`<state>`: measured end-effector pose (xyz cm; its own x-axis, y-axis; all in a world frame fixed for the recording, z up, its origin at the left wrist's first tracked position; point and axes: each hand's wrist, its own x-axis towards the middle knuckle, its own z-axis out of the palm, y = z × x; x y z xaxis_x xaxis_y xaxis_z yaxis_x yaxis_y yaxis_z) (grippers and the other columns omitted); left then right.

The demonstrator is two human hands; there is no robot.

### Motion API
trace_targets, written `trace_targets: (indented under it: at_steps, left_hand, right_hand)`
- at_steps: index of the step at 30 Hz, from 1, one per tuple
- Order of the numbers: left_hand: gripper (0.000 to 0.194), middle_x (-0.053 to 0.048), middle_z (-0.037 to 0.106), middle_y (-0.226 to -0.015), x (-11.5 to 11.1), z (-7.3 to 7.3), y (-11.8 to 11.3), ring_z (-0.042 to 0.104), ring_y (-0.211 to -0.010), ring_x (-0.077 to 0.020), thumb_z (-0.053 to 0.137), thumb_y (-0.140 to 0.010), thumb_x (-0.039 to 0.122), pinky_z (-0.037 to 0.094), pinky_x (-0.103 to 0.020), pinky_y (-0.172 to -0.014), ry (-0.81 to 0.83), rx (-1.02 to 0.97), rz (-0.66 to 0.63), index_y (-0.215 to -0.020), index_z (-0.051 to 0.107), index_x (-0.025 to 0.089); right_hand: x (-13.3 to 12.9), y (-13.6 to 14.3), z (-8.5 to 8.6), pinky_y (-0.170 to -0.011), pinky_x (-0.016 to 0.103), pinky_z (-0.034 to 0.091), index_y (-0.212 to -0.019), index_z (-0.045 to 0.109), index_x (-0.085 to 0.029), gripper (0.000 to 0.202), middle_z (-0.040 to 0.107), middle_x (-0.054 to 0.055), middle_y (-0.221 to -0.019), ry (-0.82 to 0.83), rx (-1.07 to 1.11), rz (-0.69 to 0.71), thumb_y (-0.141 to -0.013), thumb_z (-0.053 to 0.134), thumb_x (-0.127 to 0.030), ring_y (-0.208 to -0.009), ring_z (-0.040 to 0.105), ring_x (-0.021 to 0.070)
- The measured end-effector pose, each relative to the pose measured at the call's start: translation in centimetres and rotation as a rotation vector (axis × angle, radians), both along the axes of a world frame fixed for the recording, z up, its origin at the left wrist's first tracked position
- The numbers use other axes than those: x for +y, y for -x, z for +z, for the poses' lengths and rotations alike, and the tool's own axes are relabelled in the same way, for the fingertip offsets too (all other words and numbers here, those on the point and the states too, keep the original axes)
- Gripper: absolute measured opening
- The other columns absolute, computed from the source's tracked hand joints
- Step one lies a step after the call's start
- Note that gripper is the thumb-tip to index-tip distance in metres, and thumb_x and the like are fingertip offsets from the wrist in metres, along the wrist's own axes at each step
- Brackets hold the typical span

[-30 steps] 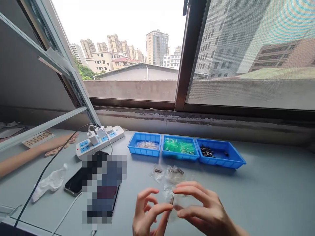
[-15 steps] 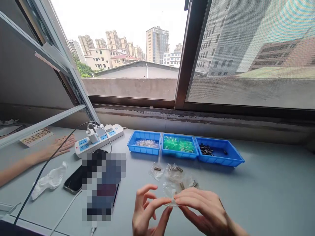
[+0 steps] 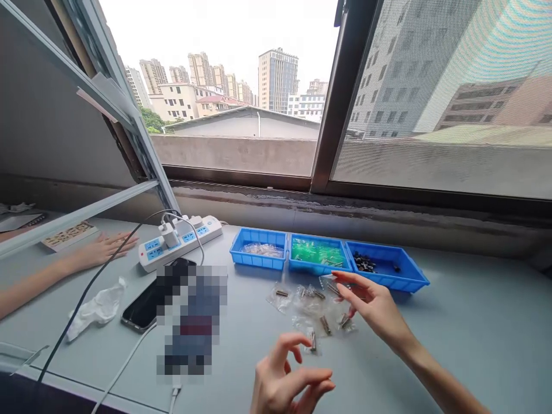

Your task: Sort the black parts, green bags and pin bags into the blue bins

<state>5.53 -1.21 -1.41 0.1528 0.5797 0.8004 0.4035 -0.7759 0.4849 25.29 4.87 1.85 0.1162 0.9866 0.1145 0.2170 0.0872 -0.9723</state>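
Observation:
My right hand (image 3: 373, 305) reaches over the table just in front of the blue bins, its thumb and index finger pinching a small clear plastic bag (image 3: 331, 285) with a metal pin-like piece inside. Nearer me, my left hand (image 3: 288, 376) is raised with thumb and fingers apart, nothing between them. Beside its index fingertip lies another clear bag (image 3: 313, 343) with metal pieces. Several similar bags are spread between my hands and the bins, among them one at the left (image 3: 282, 294) and one under my right hand (image 3: 344, 322).
Three blue bins stand in a row: clear packets (image 3: 263, 250), green packets (image 3: 317, 253), black parts (image 3: 364, 263). To the left are a power strip (image 3: 183, 241), a black phone (image 3: 140, 307), a blurred-out device (image 3: 194, 328), crumpled tissue (image 3: 97, 310), cables and another person's hand (image 3: 107, 247).
My hands have come apart. The right has moved forward and right toward the bins with a bag; the left has opened, and a bag lies on the table near it. The view has shifted slightly.

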Motion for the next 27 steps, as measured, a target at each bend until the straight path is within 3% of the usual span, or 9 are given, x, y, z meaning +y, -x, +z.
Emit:
trace_targets:
  at_steps: [4, 8, 12, 14, 17, 19, 21, 24, 27]
  left_hand:
    - [0.032, -0.007, 0.058, -0.087, 0.2, -0.8, 0.0, 0.055, -0.062, -0.0100, 0.055, -0.091, 0.037, 0.045, -0.019, -0.047, -0.062, -0.012, -0.061, -0.066, 0.065, 0.020]
    - [0.038, -0.007, 0.058, -0.084, 0.2, -1.4, -0.2, 0.055, -0.062, -0.0110, 0.050, -0.092, 0.038, 0.045, -0.020, -0.046, -0.065, -0.011, -0.089, -0.061, 0.061, 0.019]
    - [0.036, -0.006, 0.058, -0.084, 0.0, -1.5, -0.4, 0.055, -0.060, -0.0110, 0.047, -0.093, 0.036, 0.043, -0.019, -0.044, -0.067, -0.003, -0.097, -0.063, 0.060, 0.020]
    - [0.034, -0.006, 0.058, -0.084, -0.1, -1.4, -0.4, 0.055, -0.060, -0.0109, 0.047, -0.092, 0.033, 0.042, -0.019, -0.044, -0.072, 0.005, -0.090, -0.064, 0.059, 0.020]
    - [0.030, -0.006, 0.059, -0.084, 0.0, -1.3, -0.4, 0.055, -0.060, -0.0108, 0.047, -0.091, 0.028, 0.040, -0.019, -0.043, -0.070, 0.036, -0.074, -0.065, 0.058, 0.019]
    - [0.029, -0.006, 0.059, -0.084, 0.0, -1.3, -0.4, 0.055, -0.060, -0.0107, 0.047, -0.090, 0.026, 0.039, -0.019, -0.043, -0.070, 0.055, -0.074, -0.065, 0.058, 0.019]
    - [0.029, -0.006, 0.059, -0.085, 0.0, -1.4, -0.4, 0.056, -0.060, -0.0109, 0.046, -0.090, 0.028, 0.040, -0.019, -0.044, -0.066, 0.062, -0.086, -0.065, 0.058, 0.020]
    - [0.033, -0.006, 0.059, -0.084, -0.1, -1.5, -0.4, 0.056, -0.061, -0.0113, 0.045, -0.092, 0.033, 0.041, -0.019, -0.044, -0.085, 0.046, -0.097, -0.064, 0.058, 0.020]
    - [0.030, -0.006, 0.059, -0.083, -0.1, -1.3, -0.4, 0.056, -0.062, -0.0115, 0.045, -0.092, 0.035, 0.043, -0.019, -0.045, -0.078, 0.049, -0.106, -0.070, 0.061, 0.021]
  right_hand:
    - [0.4, -0.2, -0.1, -0.049, 0.030, 0.060, -0.110, 0.071, -0.022, 0.048, 0.067, 0.010, -0.119, 0.009, 0.018, -0.024, -0.070, 0.071, -0.049, -0.090, 0.068, 0.0277]
    - [0.2, 0.5, 1.0, -0.058, 0.032, 0.062, -0.121, 0.065, -0.027, 0.052, 0.058, 0.007, -0.133, 0.070, 0.069, 0.153, -0.072, 0.071, -0.047, -0.110, 0.061, 0.0315]
    - [1.2, 2.3, 1.9, -0.061, 0.035, 0.063, -0.119, 0.065, -0.027, 0.056, 0.053, 0.008, -0.138, 0.130, 0.138, 0.320, -0.067, 0.077, -0.042, -0.114, 0.059, 0.0331]
    - [2.4, 3.8, 2.4, -0.064, 0.036, 0.063, -0.119, 0.066, -0.026, 0.057, 0.053, 0.008, -0.138, 0.116, 0.156, 0.358, -0.065, 0.078, -0.039, -0.114, 0.059, 0.0319]
    - [5.3, 6.4, 3.3, -0.070, 0.038, 0.062, -0.122, 0.063, -0.022, 0.063, 0.068, 0.011, -0.118, 0.086, 0.181, 0.396, -0.063, 0.079, -0.038, -0.112, 0.060, 0.0304]
    - [7.3, 8.1, 3.8, -0.073, 0.038, 0.061, -0.124, 0.062, -0.018, 0.067, 0.069, 0.011, -0.114, 0.046, 0.214, 0.402, -0.062, 0.079, -0.038, -0.109, 0.062, 0.0290]
    - [8.8, 9.3, 4.3, -0.078, 0.038, 0.060, -0.125, 0.060, -0.018, 0.063, 0.069, 0.011, -0.115, 0.050, 0.206, 0.441, -0.067, 0.075, -0.037, -0.101, 0.067, 0.0256]
    - [9.1, 9.8, 4.7, -0.073, 0.037, 0.060, -0.116, 0.066, -0.016, 0.048, 0.073, 0.010, -0.104, 0.047, 0.082, 0.441, -0.070, 0.072, -0.031, -0.090, 0.070, 0.0242]
    - [7.3, 8.3, 4.4, -0.065, 0.032, 0.057, -0.097, 0.073, -0.017, 0.026, 0.073, 0.009, -0.105, -0.045, -0.074, 0.414, -0.073, 0.067, -0.027, -0.089, 0.069, 0.0235]
